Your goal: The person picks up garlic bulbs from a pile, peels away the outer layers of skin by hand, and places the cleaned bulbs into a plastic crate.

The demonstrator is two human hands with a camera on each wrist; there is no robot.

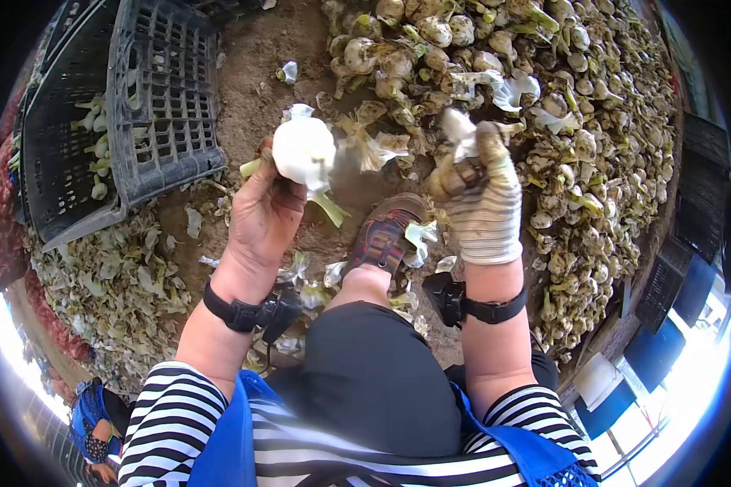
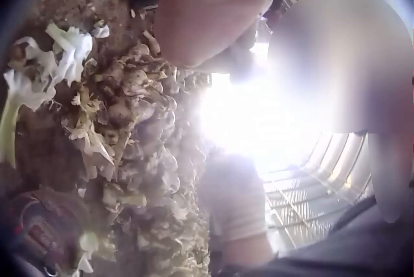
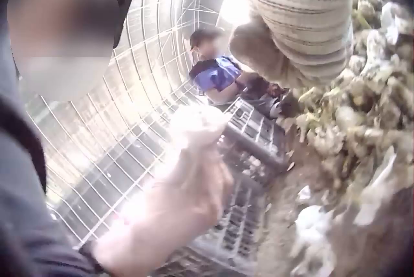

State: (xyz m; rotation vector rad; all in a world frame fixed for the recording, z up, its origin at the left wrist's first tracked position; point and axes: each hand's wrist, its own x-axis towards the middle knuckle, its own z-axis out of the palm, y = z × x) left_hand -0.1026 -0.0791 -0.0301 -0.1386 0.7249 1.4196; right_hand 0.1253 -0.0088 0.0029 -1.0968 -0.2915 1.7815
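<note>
My bare left hand (image 1: 257, 213) grips a clean white garlic bulb (image 1: 304, 152) over the dirt floor, its green stem end poking out below the fingers. In the right wrist view the same bulb (image 3: 197, 122) looks washed out by glare. Across from it, my right hand (image 1: 487, 199) wears a dirty striped glove and has its fingers curled. Between thumb and fingers it pinches a blurred white piece of garlic skin (image 1: 460, 130), apart from the bulb. The left wrist view shows the gloved hand (image 2: 236, 193) only in strong glare.
A large heap of unpeeled garlic (image 1: 601, 162) fills the right side. At the left a black plastic crate (image 1: 166, 89) lies tipped, with some bulbs inside. Loose peelings (image 1: 130, 284) cover the floor below it. My shoe (image 1: 382, 235) stands between the hands. Another person (image 3: 217, 73) sits farther off.
</note>
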